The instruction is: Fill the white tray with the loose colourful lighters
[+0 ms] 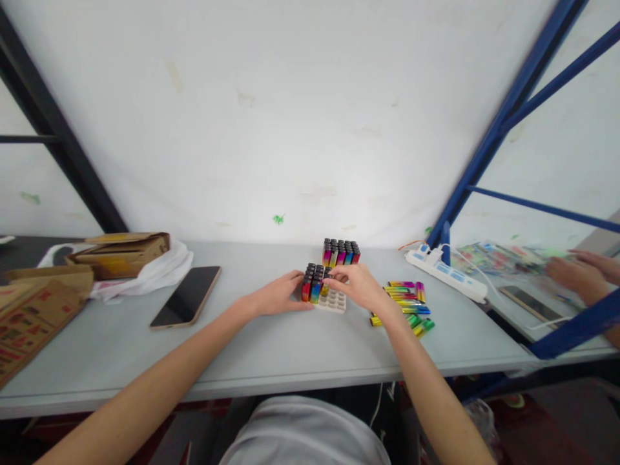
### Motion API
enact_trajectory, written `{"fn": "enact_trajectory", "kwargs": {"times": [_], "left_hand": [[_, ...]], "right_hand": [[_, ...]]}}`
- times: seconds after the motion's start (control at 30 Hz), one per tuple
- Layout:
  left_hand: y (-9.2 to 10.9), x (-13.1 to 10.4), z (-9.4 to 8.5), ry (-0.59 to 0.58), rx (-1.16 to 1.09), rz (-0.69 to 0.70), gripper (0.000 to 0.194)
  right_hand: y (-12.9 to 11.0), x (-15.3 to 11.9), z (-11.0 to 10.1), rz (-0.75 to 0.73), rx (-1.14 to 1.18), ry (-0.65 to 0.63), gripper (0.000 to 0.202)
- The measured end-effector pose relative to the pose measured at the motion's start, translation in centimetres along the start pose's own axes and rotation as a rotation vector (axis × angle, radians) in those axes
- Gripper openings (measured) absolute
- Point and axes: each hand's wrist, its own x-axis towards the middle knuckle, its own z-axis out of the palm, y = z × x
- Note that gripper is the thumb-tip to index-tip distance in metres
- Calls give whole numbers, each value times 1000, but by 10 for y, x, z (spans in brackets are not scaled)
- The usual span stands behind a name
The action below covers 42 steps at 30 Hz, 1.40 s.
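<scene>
Right of the off-white, hole-dotted rectangular tray [334,302], slim, metallic-sheened lighters [411,310] show yellow, green, blue and magenta.

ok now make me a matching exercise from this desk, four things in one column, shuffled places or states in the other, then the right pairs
Things
1. large phone
2. pale tray
3. power strip
4. loose shiny pieces

Places and states
A. lying flat in many colours, some yellow, some green
B. between the left hand and the right hand, partly filled
C. screen dark, left of the left hand
D. white, beside the blue frame

Pairs: 1-C, 2-B, 3-D, 4-A
</scene>
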Motion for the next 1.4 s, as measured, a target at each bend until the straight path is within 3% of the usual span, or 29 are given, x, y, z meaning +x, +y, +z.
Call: {"fn": "enact_trajectory", "kwargs": {"times": [0.17, 0.37, 0.5, 0.67, 0.8, 0.9, 1.1, 1.23, 1.4], "left_hand": [[-4, 1, 2, 27, -12, 20, 61], [-3, 0, 2, 25, -8, 4, 61], [-1, 0, 1, 16, 10, 4, 60], [-1, 1, 0, 0, 21, -8, 62], [-1, 0, -1, -9, 16, -22, 64], [0, 0, -1, -14, 10, -23, 64], [0, 0, -1, -5, 10, -24, 64], [0, 0, -1, -19, 24, -12, 61], [0, 0, -1, -14, 23, -23, 61]], "right_hand": [[-6, -2, -8, 21, -100, -89, 27], [-12, 3, 2, 194, -337, -15, 27], [-6, 4, -4, 203, -309, -24, 33], [29, -15, -50, 153, -206, -4, 19], [75, -45, -94, 345, -284, -3, 16], [110, -62, -113, 487, -310, -51, 15], [145, -69, -110, 554, -201, -73, 14], [149, -68, -101, 579, -79, -97, 24], [149, -65, -100, 573, -165, -139, 30]]}}
